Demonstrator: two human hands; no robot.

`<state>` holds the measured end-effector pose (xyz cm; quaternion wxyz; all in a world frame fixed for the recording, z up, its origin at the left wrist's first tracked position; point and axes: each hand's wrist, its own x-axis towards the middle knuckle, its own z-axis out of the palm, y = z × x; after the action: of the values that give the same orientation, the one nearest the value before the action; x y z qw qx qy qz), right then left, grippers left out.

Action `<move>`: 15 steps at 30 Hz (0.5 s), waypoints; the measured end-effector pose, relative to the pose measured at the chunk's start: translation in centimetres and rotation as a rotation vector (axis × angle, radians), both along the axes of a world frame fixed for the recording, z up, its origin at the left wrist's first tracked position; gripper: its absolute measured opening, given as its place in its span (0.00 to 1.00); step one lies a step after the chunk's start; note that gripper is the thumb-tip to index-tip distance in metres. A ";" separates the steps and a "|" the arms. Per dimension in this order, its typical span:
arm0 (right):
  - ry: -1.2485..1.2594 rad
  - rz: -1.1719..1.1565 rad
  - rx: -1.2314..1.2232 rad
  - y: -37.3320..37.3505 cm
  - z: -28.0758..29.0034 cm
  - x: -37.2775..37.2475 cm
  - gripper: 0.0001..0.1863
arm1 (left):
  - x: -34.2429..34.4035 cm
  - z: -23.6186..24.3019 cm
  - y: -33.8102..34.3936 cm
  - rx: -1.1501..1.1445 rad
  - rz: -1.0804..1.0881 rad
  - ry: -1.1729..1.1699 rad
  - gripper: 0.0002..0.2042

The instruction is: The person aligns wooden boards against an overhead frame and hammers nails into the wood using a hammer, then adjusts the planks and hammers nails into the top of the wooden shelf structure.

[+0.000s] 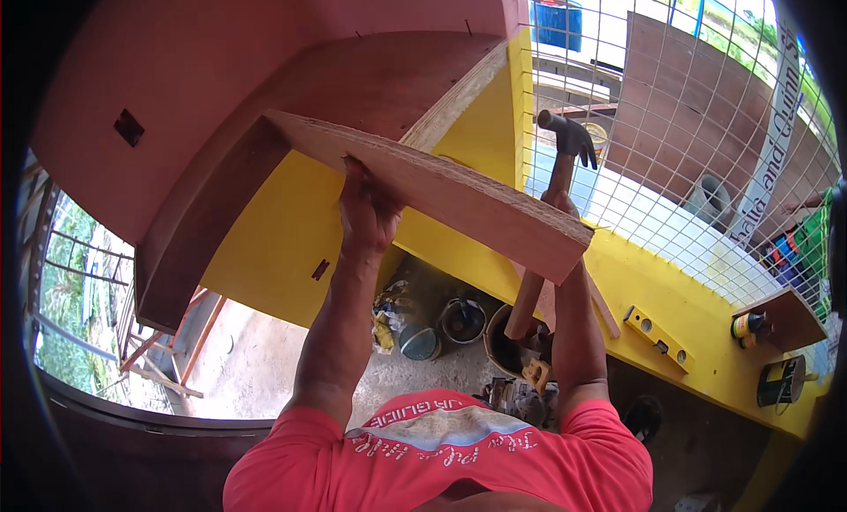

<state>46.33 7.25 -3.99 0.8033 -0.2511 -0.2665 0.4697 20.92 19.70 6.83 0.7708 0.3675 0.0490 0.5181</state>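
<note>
A long reddish plywood board (441,190) crosses in front of me, its far left end against the curved brown shelf panel (203,194). My left hand (369,210) grips the board near its middle, with the thumb at its upper edge and part of the fingers hidden behind it. Past the board's near right end, my right hand (560,201) is closed round a claw hammer (572,140), head up. The board covers most of that hand. Below the board shows a thick wooden stick (527,305); I cannot tell if it is the hammer's handle end.
A yellow counter (600,274) runs to the right, bearing a yellow spirit level (660,338), a small dark bottle (750,325) and a paint can (783,381). Wire mesh (670,115) stands behind it. Buckets (461,320) sit on the floor below. Nails (468,25) stick out of the upper panel.
</note>
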 end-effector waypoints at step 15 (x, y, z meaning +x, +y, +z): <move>0.171 0.218 0.193 1.0 0.4 0.2 0.13 | -1.6 0.8 0.3 -0.011 -0.003 0.352 0.30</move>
<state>46.52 8.26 -3.59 0.7879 -0.1012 -0.2666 0.5458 19.33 19.96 7.59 0.7532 0.4482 0.1855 0.4443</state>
